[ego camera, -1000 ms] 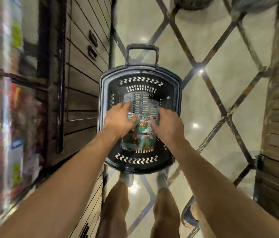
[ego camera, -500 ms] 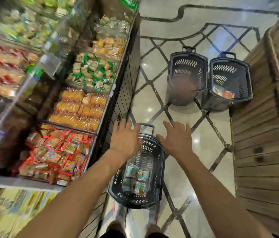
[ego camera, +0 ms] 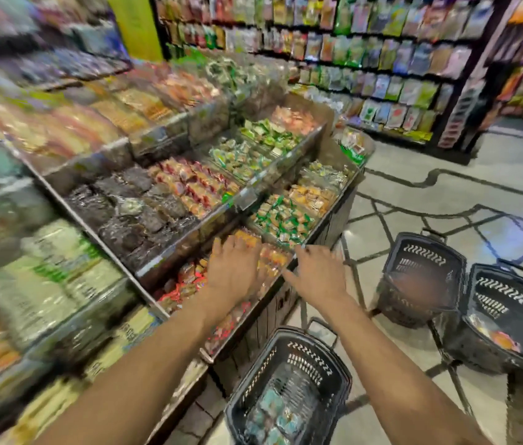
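My left hand hovers with spread fingers over a bin of orange and red wrapped snacks at the front edge of a tiered display. My right hand is stretched out beside it, fingers straight, above the display's front rail. Both hands hold nothing. A dark plastic shopping basket stands on the floor below my arms, with several teal and green packets lying in it.
The tiered snack display fills the left and middle, with green, red and dark packets in bins. Two more dark baskets stand on the tiled floor at the right. Packed shelves line the back wall.
Both hands let go of the packets inside the basket and rose up to the display bins. The view swung up from the basket to the shelves.
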{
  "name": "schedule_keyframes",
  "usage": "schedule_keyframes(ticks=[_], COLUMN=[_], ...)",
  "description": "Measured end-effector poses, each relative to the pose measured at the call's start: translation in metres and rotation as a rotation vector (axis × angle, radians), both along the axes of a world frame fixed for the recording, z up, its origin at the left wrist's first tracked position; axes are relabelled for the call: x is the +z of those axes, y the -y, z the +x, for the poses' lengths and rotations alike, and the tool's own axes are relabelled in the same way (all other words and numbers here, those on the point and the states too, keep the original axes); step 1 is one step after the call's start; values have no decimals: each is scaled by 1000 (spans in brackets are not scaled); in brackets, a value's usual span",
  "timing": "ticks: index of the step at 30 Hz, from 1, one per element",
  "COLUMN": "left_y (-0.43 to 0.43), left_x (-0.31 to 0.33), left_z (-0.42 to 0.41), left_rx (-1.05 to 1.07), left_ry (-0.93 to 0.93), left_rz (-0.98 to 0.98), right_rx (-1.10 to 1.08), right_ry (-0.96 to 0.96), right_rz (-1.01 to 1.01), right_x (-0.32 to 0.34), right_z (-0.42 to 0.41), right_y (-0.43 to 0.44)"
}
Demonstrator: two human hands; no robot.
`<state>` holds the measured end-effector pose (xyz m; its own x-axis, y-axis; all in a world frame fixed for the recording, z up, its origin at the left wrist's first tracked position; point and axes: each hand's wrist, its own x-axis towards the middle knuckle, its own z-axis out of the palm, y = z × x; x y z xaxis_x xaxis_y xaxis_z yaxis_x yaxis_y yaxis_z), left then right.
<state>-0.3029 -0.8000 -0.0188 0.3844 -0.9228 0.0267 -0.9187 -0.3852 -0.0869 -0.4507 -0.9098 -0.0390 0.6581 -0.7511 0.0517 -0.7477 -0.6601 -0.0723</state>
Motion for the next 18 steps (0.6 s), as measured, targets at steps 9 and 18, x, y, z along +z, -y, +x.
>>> schedule_keyframes(ticks=[9, 18], left_y=[-190, -458], left_x=[49, 57], left_z=[94, 132], left_rx=[413, 830], left_ry=[35, 45], left_rz=[-79, -86], right_rx=[396, 790], right_ry=[62, 80], right_rz=[-21, 5], right_x=[47, 66], right_z=[146, 248], right_y=[-135, -368])
